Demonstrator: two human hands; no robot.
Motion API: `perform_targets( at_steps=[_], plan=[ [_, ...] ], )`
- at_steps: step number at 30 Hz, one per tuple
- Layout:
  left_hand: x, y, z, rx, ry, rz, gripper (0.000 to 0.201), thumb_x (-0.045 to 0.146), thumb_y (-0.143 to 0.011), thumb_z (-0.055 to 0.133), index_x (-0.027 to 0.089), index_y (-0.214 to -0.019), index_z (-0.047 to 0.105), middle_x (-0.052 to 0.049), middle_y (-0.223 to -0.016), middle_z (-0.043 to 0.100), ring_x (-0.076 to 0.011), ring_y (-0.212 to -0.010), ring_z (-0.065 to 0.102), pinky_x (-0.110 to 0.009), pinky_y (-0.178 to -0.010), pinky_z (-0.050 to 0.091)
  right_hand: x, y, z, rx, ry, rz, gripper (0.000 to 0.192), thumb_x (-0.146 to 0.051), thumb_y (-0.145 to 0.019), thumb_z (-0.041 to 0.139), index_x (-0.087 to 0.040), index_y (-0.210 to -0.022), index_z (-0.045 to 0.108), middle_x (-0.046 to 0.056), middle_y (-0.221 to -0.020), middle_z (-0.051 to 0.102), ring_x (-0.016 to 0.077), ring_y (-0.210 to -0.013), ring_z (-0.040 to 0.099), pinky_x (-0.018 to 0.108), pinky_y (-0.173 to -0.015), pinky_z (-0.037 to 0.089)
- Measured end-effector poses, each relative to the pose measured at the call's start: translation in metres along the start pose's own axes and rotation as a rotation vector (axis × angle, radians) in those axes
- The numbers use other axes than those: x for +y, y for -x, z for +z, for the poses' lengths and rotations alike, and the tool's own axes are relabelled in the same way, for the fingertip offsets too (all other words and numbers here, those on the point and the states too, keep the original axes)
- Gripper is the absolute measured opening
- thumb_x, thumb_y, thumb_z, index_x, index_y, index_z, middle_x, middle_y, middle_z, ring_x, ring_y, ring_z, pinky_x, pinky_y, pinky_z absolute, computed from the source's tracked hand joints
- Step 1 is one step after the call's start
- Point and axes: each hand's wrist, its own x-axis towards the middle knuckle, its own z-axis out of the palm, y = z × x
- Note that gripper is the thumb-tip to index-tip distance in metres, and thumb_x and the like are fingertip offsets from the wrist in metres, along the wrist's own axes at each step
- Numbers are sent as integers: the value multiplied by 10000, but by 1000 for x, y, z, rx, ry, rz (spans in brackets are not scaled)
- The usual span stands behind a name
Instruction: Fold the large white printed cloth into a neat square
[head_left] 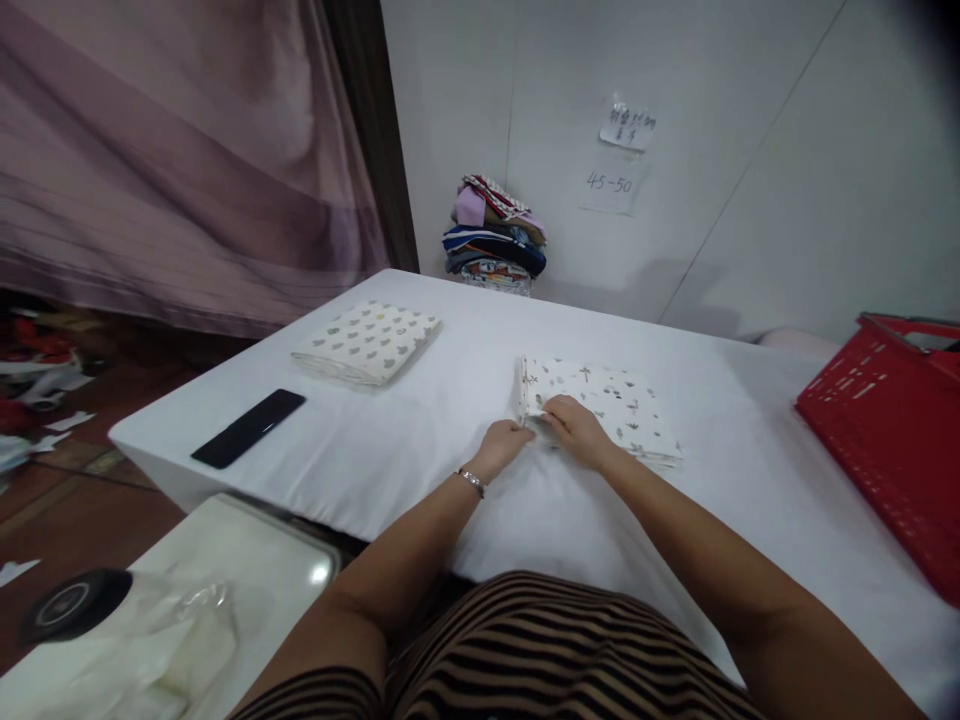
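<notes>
In front of me on the white-covered table [420,430] lies a folded white cloth [615,400] printed with small brown and green figures. My left hand [506,445] is closed on its near left corner, fingertips pinched together. Just to the right, my right hand [576,430] grips the cloth's near edge, thumb and fingers closed and lifting the layer a little. Further left rests a second folded white cloth [367,342], with grey cloud-like shapes, untouched by either hand.
A black flat object [249,428] lies at the table's left. On the right stands a red plastic basket [885,430]. Behind the table is a stack of folded fabrics [495,235] against the wall. A white surface [247,560] with plastic bags is at lower left.
</notes>
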Motion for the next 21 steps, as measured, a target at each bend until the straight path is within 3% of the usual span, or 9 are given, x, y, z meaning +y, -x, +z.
perform_targets(
  at_steps=[5,11,15,18,21],
  plan=[
    [-3,2,-3,-4,44,-18,184,320,-666,632,154,-620,568,24,-548,509,-102,-529,434,-233,-503,315,4,6,1,-196,188,-130,184,-151,-906,427,-166,-875,608,95,-907,620,208,-874,522,311,-764,409],
    [-1,5,-9,-97,234,-115,172,293,-691,591,152,-615,529,36,-512,465,-71,-430,359,-223,-419,231,4,8,11,-161,193,-144,206,-161,-919,425,-165,-919,631,97,-928,626,204,-901,530,316,-797,415],
    [2,6,-13,-130,274,-119,279,402,-774,505,145,-674,538,0,-614,542,-67,-412,370,-225,-403,229,2,10,8,-136,189,-144,218,-158,-920,421,-160,-908,639,104,-931,630,208,-908,535,322,-800,428],
    [4,7,-12,-119,212,-113,369,502,-778,515,148,-676,532,17,-548,495,-71,-407,350,-226,-405,220,2,11,8,-129,186,-151,216,-141,-907,431,-154,-913,646,112,-943,637,213,-909,544,336,-803,444],
    [3,5,-10,-94,113,-99,344,471,-728,596,164,-607,498,57,-456,388,-70,-413,314,-224,-420,220,0,13,11,-107,141,-158,205,-159,-896,457,-156,-964,650,117,-970,643,220,-924,554,361,-812,462]
  ],
)
